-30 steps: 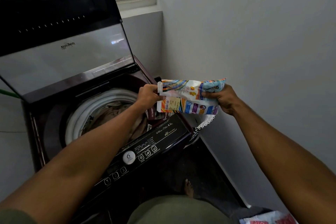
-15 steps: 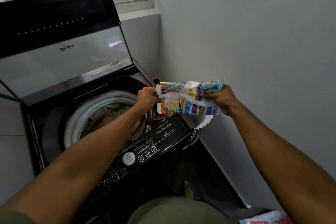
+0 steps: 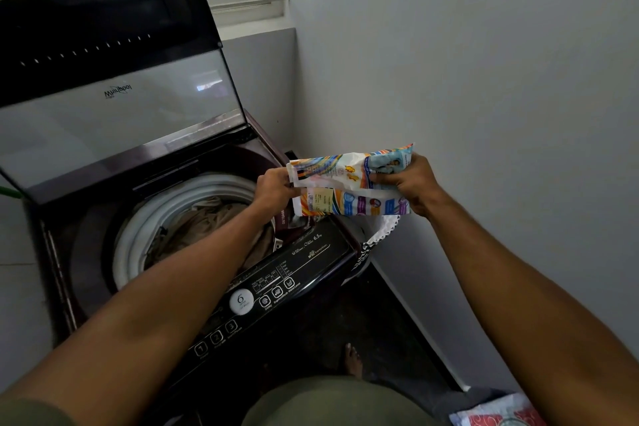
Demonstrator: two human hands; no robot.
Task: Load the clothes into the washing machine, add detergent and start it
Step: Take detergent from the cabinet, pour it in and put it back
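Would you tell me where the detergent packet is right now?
In the head view, right of centre: the detergent packet is held by left hand and right hand above the washing machine's control panel.

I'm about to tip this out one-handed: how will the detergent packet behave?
Likely floppy: the detergent packet creases and sags between the left hand and right hand. Its glossy film probably slips. Held at one end, it would likely droop.

multicoloured striped detergent packet (image 3: 349, 183), beige clothes (image 3: 207, 221), maroon washing machine (image 3: 86, 252) with black panel (image 3: 276, 284).

Colourful detergent packet (image 3: 349, 183) held sideways above open-lidded washing machine (image 3: 166, 204), beige clothes (image 3: 207, 225) inside its drum
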